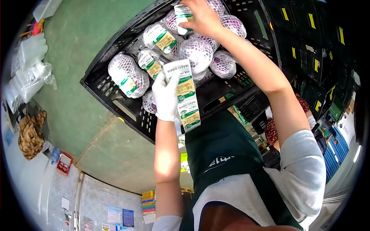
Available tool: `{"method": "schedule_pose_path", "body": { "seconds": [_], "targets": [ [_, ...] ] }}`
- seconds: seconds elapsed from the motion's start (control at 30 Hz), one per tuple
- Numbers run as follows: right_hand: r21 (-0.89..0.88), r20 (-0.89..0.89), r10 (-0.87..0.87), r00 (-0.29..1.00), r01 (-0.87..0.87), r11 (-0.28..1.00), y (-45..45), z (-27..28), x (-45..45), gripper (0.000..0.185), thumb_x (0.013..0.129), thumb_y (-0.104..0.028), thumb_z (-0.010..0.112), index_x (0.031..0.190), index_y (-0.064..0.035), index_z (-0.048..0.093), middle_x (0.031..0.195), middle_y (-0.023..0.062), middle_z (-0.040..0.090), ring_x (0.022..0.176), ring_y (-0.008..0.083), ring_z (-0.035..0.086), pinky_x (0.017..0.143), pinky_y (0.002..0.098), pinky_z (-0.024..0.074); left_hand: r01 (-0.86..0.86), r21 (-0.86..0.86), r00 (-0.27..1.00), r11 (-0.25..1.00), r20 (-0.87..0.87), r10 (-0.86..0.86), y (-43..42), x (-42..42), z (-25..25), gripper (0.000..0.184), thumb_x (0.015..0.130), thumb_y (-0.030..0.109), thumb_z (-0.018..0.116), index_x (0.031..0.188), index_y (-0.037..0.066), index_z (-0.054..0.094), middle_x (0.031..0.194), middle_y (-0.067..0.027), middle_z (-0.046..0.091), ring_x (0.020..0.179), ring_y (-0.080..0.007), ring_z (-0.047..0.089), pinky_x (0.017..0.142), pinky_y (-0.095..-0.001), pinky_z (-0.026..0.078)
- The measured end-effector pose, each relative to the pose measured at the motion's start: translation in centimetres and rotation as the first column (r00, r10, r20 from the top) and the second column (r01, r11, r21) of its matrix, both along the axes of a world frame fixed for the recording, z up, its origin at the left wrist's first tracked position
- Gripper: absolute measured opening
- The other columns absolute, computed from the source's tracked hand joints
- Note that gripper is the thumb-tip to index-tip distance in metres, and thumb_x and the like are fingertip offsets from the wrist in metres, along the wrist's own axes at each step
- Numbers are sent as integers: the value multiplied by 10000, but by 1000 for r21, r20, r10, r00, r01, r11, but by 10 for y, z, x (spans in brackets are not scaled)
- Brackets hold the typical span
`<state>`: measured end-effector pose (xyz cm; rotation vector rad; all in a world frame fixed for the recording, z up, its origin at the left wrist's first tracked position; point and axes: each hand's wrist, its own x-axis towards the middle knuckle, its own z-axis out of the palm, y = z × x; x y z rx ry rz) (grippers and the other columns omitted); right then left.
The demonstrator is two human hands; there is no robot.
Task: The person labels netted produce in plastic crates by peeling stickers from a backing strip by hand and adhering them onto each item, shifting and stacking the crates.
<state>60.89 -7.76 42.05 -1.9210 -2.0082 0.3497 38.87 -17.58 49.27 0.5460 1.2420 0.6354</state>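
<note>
My left hand (166, 96), in a white glove, is closed on a strip of white, green and tan labels (187, 98) that hangs over the near side of a black crate (140, 125). At the top of the view my bare right hand (204, 17) has its fingers closed on the edges of a label (183, 14), against a wrapped package. Several round, purplish items in white foam nets and clear wrap fill the crate. Some have labels, such as the package (128, 76) at the left and another one (160, 37) near the middle.
Stacked black crates (316, 46) with yellow tags stand at the right. People in patterned sleeves (271, 131) are partly visible behind my right arm. Clear plastic bags (29, 82), a brown crumpled bag (31, 134) and a red tray (64, 163) are at the left.
</note>
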Motion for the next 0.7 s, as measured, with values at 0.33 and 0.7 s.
{"method": "schedule_pose_path", "body": {
  "seconds": [0.33, 0.7],
  "targets": [
    [-585, -761, -360, 540, -332, 740, -61, 81, 6, 211, 842, -114, 665, 1032, -22, 673, 913, 51, 692, 832, 110, 632, 781, 248, 494, 82, 189, 988, 979, -145, -54, 31, 31, -13, 110, 834, 79, 683, 804, 18, 596, 739, 13, 583, 663, -61, 511, 625, -203, 435],
    [-21, 64, -341, 938, 343, 939, 3, 28, 77, 788, 639, -295, 786, 1298, -49, 431, 1183, 157, 515, 1077, 325, 499, 927, 411, 435, 109, 107, 981, 988, -171, -89, -6, 52, -14, 122, 814, 90, 698, 835, -10, 632, 713, 15, 603, 639, -33, 502, 587, -190, 406]
  ]
}}
